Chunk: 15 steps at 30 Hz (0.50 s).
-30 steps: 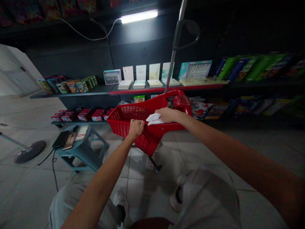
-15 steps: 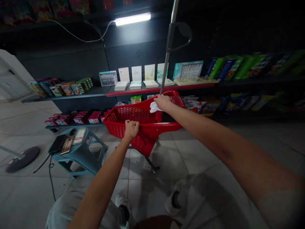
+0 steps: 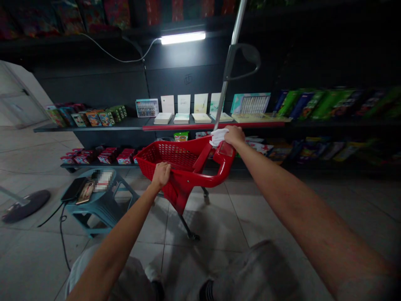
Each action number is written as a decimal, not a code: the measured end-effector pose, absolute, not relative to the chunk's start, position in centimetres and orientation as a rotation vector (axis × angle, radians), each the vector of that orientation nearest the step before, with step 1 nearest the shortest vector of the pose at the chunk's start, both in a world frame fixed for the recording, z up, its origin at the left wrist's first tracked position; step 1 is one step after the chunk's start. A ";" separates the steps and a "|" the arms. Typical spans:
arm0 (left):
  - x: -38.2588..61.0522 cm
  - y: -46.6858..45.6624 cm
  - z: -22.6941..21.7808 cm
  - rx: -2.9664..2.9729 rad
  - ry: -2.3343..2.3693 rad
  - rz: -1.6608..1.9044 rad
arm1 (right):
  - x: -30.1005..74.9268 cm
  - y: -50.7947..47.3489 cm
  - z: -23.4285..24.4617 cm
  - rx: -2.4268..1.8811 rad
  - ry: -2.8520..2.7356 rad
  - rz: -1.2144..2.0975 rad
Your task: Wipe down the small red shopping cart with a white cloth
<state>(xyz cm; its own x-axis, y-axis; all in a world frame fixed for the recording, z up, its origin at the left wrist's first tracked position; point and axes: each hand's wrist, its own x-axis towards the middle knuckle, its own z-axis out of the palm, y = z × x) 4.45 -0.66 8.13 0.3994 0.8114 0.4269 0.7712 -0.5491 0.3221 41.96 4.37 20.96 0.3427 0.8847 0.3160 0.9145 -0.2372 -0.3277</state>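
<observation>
**Red shopping basket** [image 3: 175, 155], plastic, mesh-walled, on small wheels [image 3: 193, 236]. It stands on the tiled floor, tipped so that its open top faces the person. Its long axis runs crosswise, from beyond the left hand over to the right hand. No goods can be made out inside.

**White cloth** [image 3: 218, 136]. Bunched up and pressed against the basket's upper far corner, at the foot of the pull pole. It sits under the right hand's fingers and sticks out on their left side.

**Right hand** [image 3: 235, 134]. Curled shut over the cloth, palm down on the red corner piece, with the arm stretched nearly straight. This is the farther and higher of the two hands.

**Left hand** [image 3: 161, 174]. Closed in a fist round the near rim of the basket, knuckles up. It lies lower than the right hand, to its left and closer to the body.

**Pull pole** [image 3: 227, 77], metal. It rises steeply from just beyond the right hand and carries a dark loop grip [image 3: 247, 58] high above it.

**Surroundings.**
- Left of the left hand and well apart from it: a blue-green stool [image 3: 105, 201] with a phone [image 3: 74, 189] and small flat items on top, and a cable trailing below.
- Further left: a round stand base [image 3: 26, 204].
- Beyond both hands: dark shelves [image 3: 125, 122] of boxed goods and cards, under a lit tube lamp [image 3: 183, 37].
</observation>
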 end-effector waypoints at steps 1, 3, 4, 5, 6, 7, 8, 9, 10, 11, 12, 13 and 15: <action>4.3 -0.8 8.4 2.555 1.433 0.854 | 42.0 4.7 20.7 -2.170 -1.555 -0.081; 4.6 -1.4 9.3 2.523 1.367 0.926 | 42.0 5.3 20.4 -2.203 -1.549 -0.027; 5.1 -2.0 10.1 2.506 1.318 0.982 | 41.9 5.7 20.4 -2.221 -1.557 0.014; 5.8 -2.6 11.1 2.497 1.255 1.035 | 41.9 6.1 20.3 -2.238 -1.567 0.054; 6.8 -3.4 12.3 2.487 1.189 1.077 | 41.9 6.5 20.3 -2.255 -1.571 0.086; 8.0 -4.2 13.6 2.494 1.094 1.053 | 42.0 6.8 20.3 -2.270 -1.572 0.109; 9.4 -5.0 15.1 2.516 1.004 0.991 | 42.0 7.1 20.3 -2.282 -1.570 0.123; 11.0 -5.9 16.5 2.542 0.957 0.920 | 42.1 7.4 20.3 -2.287 -1.569 0.134; 12.6 -6.7 17.8 2.569 0.950 0.842 | 42.2 7.6 20.3 -2.285 -1.572 0.141; 14.1 -7.5 18.9 2.591 0.960 0.759 | 42.3 7.8 20.2 -2.278 -1.575 0.146; 15.6 -8.1 19.7 2.600 0.978 0.670 | 42.5 8.0 20.1 -2.268 -1.577 0.147; 16.8 -8.7 20.3 2.615 0.980 0.574 | 42.7 8.2 20.0 -2.256 -1.575 0.144; 18.6 -9.6 20.8 2.649 1.018 0.438 | 43.1 8.5 19.7 -2.220 -1.567 0.125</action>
